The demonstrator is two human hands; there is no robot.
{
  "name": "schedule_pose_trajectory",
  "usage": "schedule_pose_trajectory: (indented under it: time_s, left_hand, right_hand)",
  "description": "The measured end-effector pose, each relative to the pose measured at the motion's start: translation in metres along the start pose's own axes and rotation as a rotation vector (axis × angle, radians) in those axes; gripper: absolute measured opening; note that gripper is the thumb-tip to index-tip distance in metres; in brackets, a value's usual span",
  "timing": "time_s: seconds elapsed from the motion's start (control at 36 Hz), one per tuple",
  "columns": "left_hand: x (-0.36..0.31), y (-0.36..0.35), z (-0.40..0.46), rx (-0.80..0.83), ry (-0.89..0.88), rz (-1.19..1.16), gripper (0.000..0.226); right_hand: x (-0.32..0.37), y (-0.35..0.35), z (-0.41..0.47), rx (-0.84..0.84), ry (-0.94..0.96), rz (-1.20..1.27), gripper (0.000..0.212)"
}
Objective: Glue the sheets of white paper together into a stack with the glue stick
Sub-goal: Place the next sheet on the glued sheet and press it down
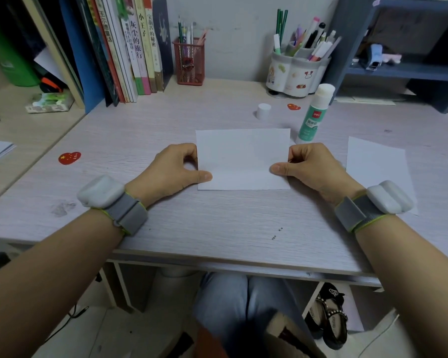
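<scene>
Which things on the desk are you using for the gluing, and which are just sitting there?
Gluing: white paper sheet pinched by left hand and right hand; spare white sheet; uncapped green-and-white glue stick; its white round cap.

Just sitting: red mesh pen cup, leaning books, red heart sticker.

Both hands, left hand (175,167) and right hand (312,166), apparently pinch with curled fingers.

A pale wood-grain desk (217,223) carries a white paper sheet (243,156) at centre. At one o'clock stands an uncapped green-labelled glue stick (313,117), its white cap (263,111) at twelve. Another white sheet (378,166) lies at three; a red heart sticker (69,158) at nine.
</scene>
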State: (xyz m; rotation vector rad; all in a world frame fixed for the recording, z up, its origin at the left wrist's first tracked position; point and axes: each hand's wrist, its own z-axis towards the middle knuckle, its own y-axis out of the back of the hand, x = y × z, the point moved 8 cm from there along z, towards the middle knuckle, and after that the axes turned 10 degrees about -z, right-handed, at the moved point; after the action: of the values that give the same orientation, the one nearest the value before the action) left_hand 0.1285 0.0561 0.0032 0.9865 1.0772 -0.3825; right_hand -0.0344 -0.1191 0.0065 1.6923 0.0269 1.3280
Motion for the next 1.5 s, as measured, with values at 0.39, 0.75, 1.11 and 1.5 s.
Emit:
schedule_pose_trajectory:
  time_s: [0.39, 0.75, 1.11, 1.5]
  left_hand:
    - [0.000, -0.001, 0.000, 0.018, -0.032, 0.047, 0.025]
    - [-0.001, -0.001, 0.000, 0.010, -0.059, 0.072, 0.026]
    - [-0.002, -0.001, -0.001, 0.019, -0.064, 0.076, 0.023]
    - [-0.002, -0.003, -0.001, 0.002, -0.029, 0.061, 0.025]
  right_hand:
    - [0.011, -0.005, -0.006, 0.100, 0.119, -0.191, 0.031]
    - [0.020, -0.007, -0.015, -0.024, 0.207, -0.215, 0.092]
    - [0.058, -0.046, -0.043, -0.106, 0.803, -0.738, 0.036]
    - [0.059, -0.059, -0.045, 0.034, 0.756, -0.903, 0.062]
